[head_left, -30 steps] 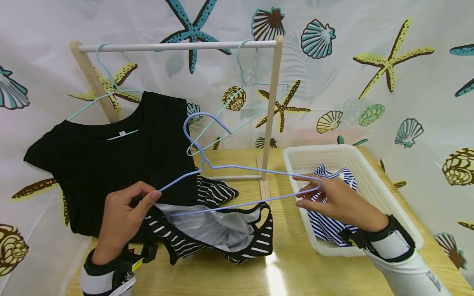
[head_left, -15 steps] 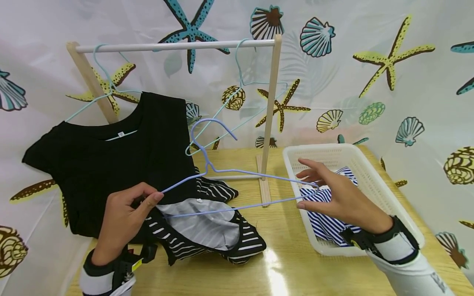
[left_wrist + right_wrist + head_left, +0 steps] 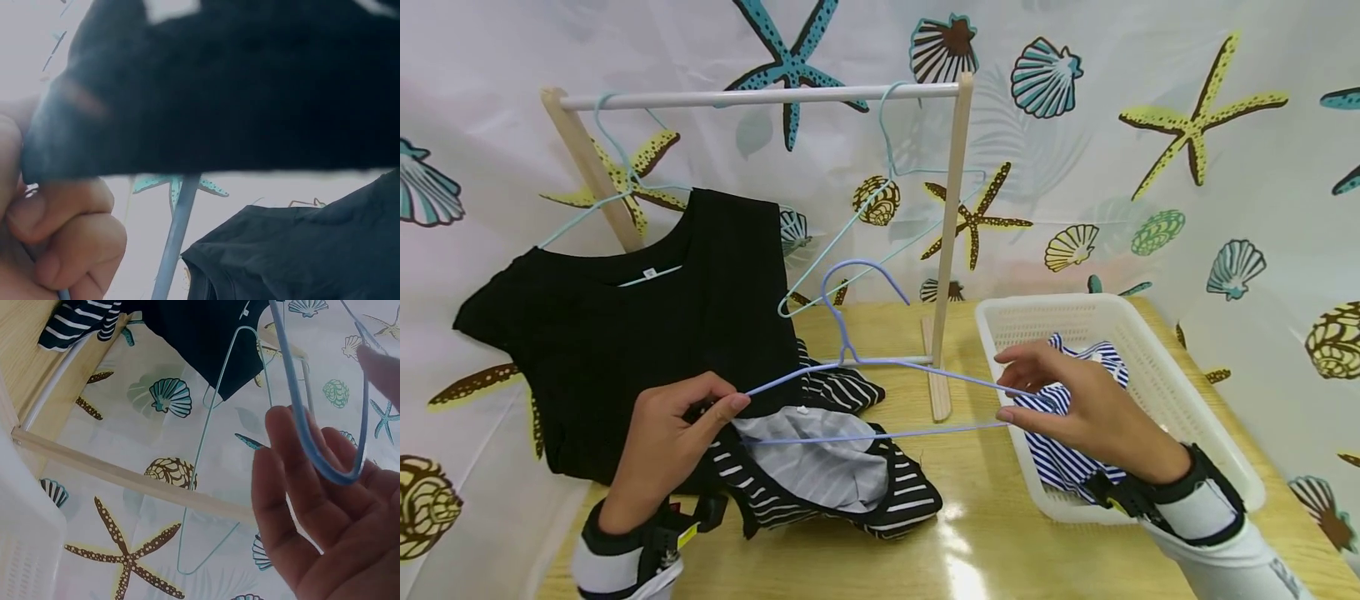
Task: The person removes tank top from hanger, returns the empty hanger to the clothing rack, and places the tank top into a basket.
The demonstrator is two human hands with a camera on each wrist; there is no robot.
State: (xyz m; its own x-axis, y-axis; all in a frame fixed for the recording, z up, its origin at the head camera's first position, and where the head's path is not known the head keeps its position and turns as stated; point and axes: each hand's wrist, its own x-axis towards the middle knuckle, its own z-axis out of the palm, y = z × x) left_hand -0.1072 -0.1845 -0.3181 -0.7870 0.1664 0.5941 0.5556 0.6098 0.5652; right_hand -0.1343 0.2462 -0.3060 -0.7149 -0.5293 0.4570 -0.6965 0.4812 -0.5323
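My left hand [image 3: 673,429] is pinching one end of the blue hanger [image 3: 846,342]. My right hand [image 3: 1078,408] is curving wide around the other end, fingers apart. The hanger is floating over the table [image 3: 865,575]; the stripy top [image 3: 827,467] is lying nearer its left edge.

Blue hanger [image 3: 846,340] above a striped garment [image 3: 838,475]

The thin hanger stands almost upright, with its hook at the top. The left hand [image 3: 673,433] pinches its left side; its right end lies between the thumb and curved fingers of the right hand [image 3: 1082,408]. The garment, black with white stripes, lies crumpled, its grey inside showing behind the hanger's lower bar.
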